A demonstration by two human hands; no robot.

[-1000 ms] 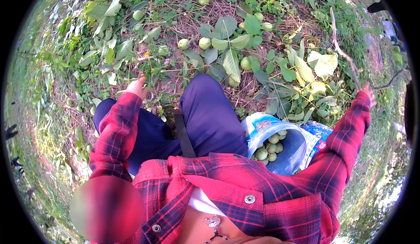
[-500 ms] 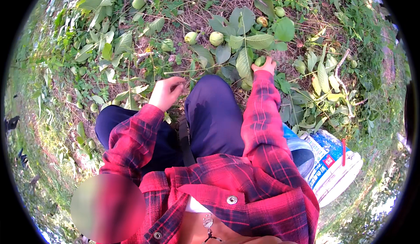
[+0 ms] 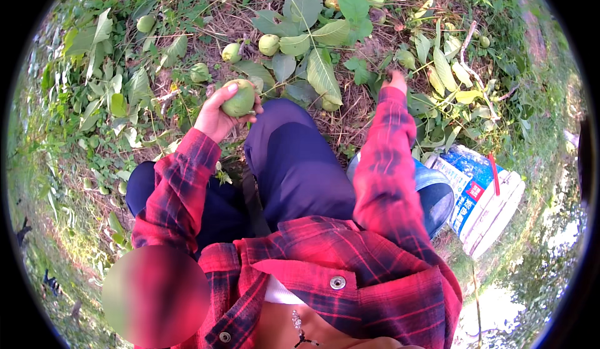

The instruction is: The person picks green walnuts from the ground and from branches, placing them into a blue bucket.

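Clearly, the nearest thing to hand is a round green fruit [image 3: 239, 100], clasped in the left hand [image 3: 217, 116] with the thumb laid over its upper side, just left of the raised knee [image 3: 289, 127]. Being almost round, it shows no plain long axis. The right hand [image 3: 395, 81], well apart from the left, reaches down among the leaves; its fingers are mostly hidden, so I cannot tell whether they are spread or gripping. A second green fruit [image 3: 405, 59] lies just beyond it, slightly to its right, so the right hand is much the nearer one; whether they touch is unclear.

Past the knee, a sprig of broad leaves [image 3: 323, 77] lies on the ground, with a pale green fruit [image 3: 269, 44] close to its left. Outward to the right, a blue bucket [image 3: 439, 202] sits partly under the right forearm, beside a tilted blue-and-white pail [image 3: 465, 177], and a bare stick [image 3: 465, 44] lies farther off.
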